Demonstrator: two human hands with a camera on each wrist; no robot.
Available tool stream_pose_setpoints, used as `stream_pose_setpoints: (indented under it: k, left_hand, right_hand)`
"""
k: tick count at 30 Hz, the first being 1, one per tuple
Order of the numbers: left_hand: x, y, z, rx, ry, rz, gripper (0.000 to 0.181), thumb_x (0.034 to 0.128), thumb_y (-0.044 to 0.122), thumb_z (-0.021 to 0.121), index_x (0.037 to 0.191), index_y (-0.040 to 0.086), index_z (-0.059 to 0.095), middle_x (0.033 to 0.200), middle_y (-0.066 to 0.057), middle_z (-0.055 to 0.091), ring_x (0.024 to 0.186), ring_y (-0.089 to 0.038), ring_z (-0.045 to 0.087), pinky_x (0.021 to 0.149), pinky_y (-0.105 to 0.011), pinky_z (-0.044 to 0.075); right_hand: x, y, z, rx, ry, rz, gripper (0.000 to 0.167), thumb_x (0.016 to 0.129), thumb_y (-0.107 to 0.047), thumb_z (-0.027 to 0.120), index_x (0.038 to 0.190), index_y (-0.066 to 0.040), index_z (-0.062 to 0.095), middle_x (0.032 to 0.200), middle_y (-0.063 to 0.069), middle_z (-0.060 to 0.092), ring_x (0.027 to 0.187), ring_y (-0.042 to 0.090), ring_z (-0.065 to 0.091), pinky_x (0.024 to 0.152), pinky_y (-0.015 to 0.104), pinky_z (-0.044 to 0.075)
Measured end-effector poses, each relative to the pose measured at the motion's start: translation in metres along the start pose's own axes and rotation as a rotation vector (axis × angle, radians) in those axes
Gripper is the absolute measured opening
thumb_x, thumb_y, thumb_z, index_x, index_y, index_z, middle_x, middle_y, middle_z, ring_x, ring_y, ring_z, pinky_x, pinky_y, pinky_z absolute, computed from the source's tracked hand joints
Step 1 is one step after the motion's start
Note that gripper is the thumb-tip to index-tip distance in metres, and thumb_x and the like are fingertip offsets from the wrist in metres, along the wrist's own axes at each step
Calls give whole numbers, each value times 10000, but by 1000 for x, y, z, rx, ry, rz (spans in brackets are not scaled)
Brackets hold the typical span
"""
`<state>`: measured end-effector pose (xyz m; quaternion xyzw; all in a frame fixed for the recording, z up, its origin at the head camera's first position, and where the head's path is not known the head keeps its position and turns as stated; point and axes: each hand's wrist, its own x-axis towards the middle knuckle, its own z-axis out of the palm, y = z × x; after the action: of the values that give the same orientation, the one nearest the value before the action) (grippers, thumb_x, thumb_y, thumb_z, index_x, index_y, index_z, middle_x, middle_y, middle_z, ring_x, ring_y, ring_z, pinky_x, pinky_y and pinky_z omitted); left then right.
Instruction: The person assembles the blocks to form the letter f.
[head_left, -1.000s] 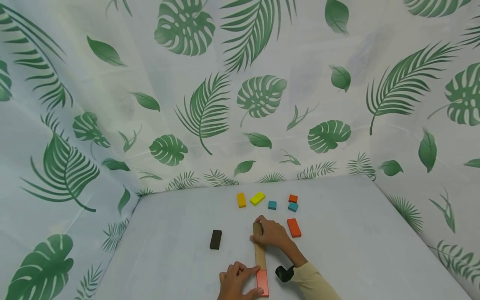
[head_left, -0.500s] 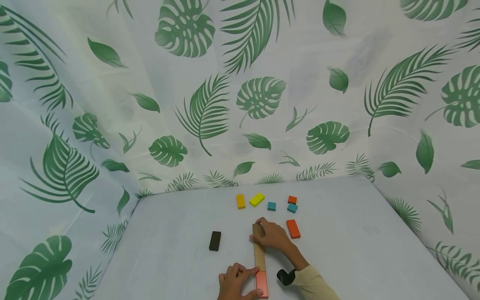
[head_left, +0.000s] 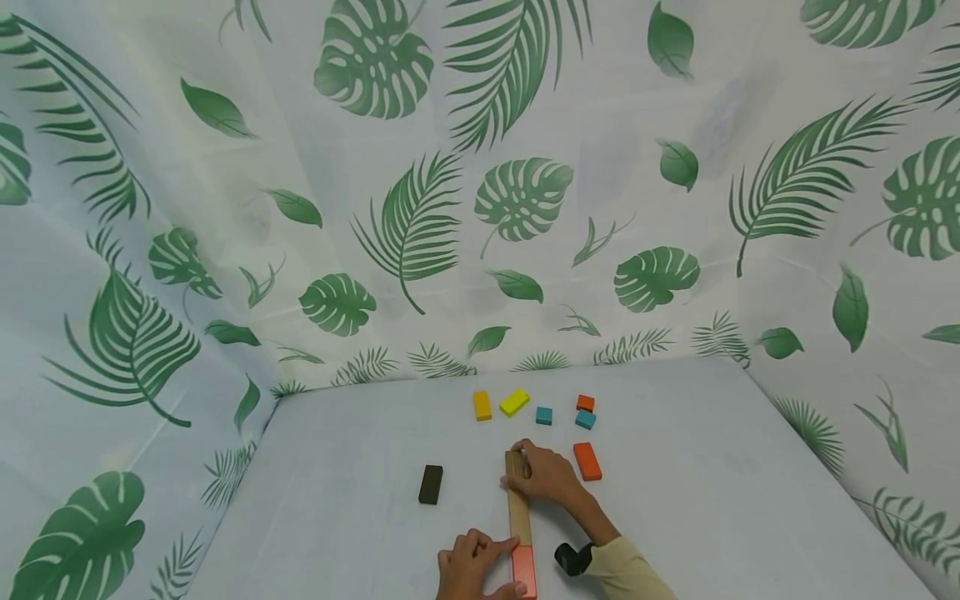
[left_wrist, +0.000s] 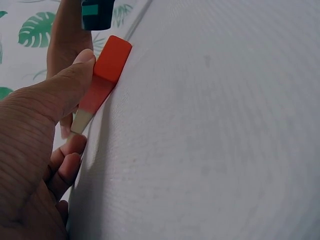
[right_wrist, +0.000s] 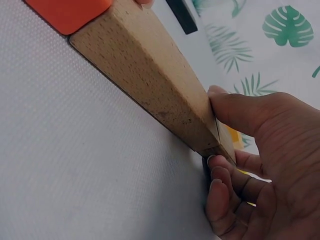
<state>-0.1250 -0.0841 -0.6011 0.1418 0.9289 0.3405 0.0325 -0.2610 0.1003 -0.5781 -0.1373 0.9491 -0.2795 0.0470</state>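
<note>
Wooden bar [head_left: 519, 515], one reader observes, lies flat on the white surface [head_left: 337, 533] before the person, its near end meeting the pink block [head_left: 524, 571] in a nearly straight row; the right hand [head_left: 546, 472] pinches the far end between thumb and fingers; the left hand [head_left: 467, 568] holds the pink block, thumb towards its near end, index fingertip at the join.

Where is such a row weakest, asks the other; and from what cause?

Probably at the join, answers the first; the pieces appear merely to abut, so unequal pressure from the two hands could bend the row sideways or open a gap; a faint seam [right_wrist: 218, 129] by the right thumb may be a second weak point, though whether it parts two pieces cannot be told.

And the neighbours?

An outward swing of the right hand could knock the orange-red block [head_left: 587, 462] just beside it; the dark block [head_left: 431, 484], well apart, seems safer.
</note>
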Motion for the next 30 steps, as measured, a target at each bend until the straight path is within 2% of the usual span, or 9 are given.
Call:
stream_pose_setpoints:
  k: [6, 15, 23, 30]
  left_hand:
    - [-1, 0, 0, -10, 6, -9, 522, 828, 660, 626, 1277, 394, 625, 889, 136, 350, 765, -33, 285, 670, -355, 157]
    - [0, 2, -1, -16, -17, -41, 537, 832, 654, 626, 1281, 359, 638, 876, 119, 348, 757, -44, 292, 670, -367, 161]
    - [1, 4, -1, -19, -39, -74, 555, 804, 680, 637, 1273, 385, 638, 882, 129, 359, 755, -45, 297, 670, -365, 162]
    - [-1, 4, -3, -23, -48, -85, 605, 790, 693, 642, 1283, 342, 644, 870, 104, 371, 760, -65, 309, 671, -378, 167]
  right_hand:
    - [-1, 0, -1, 14, -1, -5, 574, 794, -446, 772, 1204, -96, 576, 766, -23, 531, 675, 112, 467, 560, 257, 344]
    - [1, 4, 1, 3, -3, -14, 587, 794, -469, 769, 1215, -108, 579, 766, -31, 523, 671, 105, 461, 558, 249, 332]
    - [-1, 3, 1, 10, -11, 2, 584, 794, -468, 771, 1229, -125, 586, 753, -34, 506, 668, 105, 458, 557, 250, 322]
    - [0, 3, 2, 13, -10, 3, 595, 796, -474, 766, 1249, -132, 588, 783, -31, 524, 697, 115, 466, 577, 264, 337]
